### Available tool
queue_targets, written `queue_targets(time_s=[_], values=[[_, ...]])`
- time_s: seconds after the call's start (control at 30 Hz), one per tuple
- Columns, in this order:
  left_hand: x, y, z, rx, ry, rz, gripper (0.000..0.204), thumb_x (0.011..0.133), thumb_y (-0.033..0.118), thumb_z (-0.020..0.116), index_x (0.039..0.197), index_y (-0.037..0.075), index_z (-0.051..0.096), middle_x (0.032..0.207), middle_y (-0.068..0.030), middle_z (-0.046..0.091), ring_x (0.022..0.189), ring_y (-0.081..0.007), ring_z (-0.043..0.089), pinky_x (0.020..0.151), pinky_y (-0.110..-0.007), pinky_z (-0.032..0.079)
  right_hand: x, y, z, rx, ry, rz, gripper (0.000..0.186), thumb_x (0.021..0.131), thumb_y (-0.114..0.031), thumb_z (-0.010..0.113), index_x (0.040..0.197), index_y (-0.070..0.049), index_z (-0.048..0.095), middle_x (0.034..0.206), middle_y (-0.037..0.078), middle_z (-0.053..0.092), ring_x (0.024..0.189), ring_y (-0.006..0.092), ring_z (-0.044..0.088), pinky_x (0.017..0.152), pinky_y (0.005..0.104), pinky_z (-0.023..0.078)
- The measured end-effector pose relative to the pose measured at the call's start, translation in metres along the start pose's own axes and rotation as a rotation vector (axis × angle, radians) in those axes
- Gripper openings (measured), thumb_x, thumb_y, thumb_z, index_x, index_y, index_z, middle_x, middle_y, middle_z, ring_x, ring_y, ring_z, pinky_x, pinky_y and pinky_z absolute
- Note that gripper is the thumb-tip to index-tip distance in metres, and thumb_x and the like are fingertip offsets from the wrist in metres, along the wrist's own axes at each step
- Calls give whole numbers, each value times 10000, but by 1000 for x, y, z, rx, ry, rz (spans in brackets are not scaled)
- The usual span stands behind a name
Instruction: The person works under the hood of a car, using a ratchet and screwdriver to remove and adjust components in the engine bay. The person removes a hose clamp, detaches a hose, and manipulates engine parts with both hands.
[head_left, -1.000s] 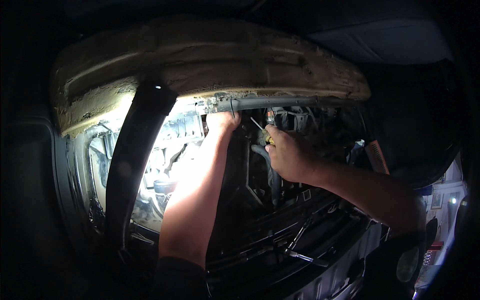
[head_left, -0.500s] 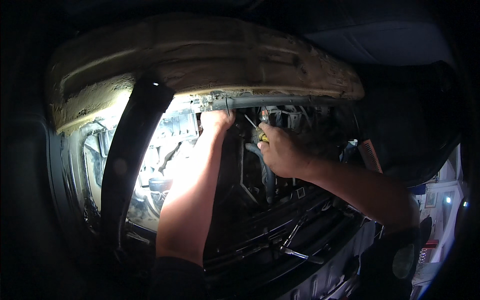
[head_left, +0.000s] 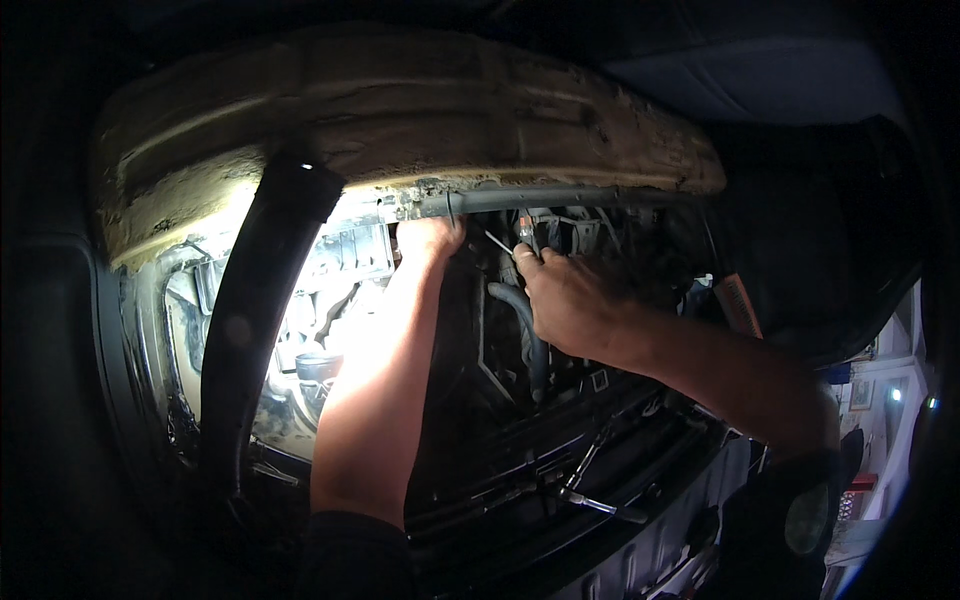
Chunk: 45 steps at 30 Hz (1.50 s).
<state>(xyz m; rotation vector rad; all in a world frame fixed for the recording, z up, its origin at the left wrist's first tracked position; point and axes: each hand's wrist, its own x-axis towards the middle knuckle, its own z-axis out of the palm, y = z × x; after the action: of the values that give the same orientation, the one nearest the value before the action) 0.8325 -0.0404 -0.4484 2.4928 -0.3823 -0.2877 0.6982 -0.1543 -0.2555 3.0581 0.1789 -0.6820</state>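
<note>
Under the edge of a dark metal rail (head_left: 520, 200), my left hand (head_left: 430, 236) reaches into the engine bay. Its fingers are hidden there, so what they touch is not visible. My right hand (head_left: 570, 300) is closed round the handle of a screwdriver (head_left: 499, 242). The thin shaft points up and left, toward the dark gap beside my left hand. Most of the handle is covered by my fingers. Just below the shaft and left of my right hand, a grey hose (head_left: 536, 345) bends downward.
A worn tan insulation panel (head_left: 420, 110) spans the top. On the left a broad dark bar (head_left: 255, 310) crosses the brightly lit bay. A ratchet (head_left: 598, 505) lies on the dark front edge. An orange object (head_left: 739, 305) stands at the right.
My right hand has turned round the screwdriver, so its yellow handle, visible before, is now covered. My left hand stays at the rail. The view has shifted slightly.
</note>
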Motion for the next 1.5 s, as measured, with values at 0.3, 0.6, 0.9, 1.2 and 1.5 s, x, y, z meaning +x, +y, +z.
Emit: queue_targets(time_s=[0.3,0.6,0.9,1.2,1.5], values=[[3,-3,6,64,-27,1,526,1029,453,441,1385,107,616,1448,-161,592,1366,-356,527,1165,-476,393,-2,24,14,244,178,-52,453,981,-173,630,1371,49,572,1015,224,730,912,339,731,787,420,584],[-11,8,-12,2,69,72,408,972,360,565,1283,124,685,1339,-163,657,1257,-360,605,1044,-478,496,-15,33,14,198,173,-84,431,984,-140,633,1367,45,562,1039,207,736,910,339,739,812,425,590],[2,-10,-2,104,207,375,296,904,203,568,1143,100,709,1163,-182,711,1108,-388,655,955,-471,535,-33,35,39,519,217,71,478,965,-123,649,1387,66,524,1085,241,716,977,332,731,870,409,578],[4,-14,12,87,40,281,309,944,193,519,1141,57,716,1191,-189,705,1142,-402,651,984,-486,526,-24,20,38,38,327,-133,414,938,-86,653,1291,122,590,953,183,698,757,288,720,674,383,596],[2,-9,8,66,-50,186,328,952,199,518,1163,36,709,1222,-214,688,1179,-404,636,1018,-484,517,-21,43,31,-222,326,-259,491,918,-93,684,1365,78,578,898,129,667,664,228,685,594,371,573]])
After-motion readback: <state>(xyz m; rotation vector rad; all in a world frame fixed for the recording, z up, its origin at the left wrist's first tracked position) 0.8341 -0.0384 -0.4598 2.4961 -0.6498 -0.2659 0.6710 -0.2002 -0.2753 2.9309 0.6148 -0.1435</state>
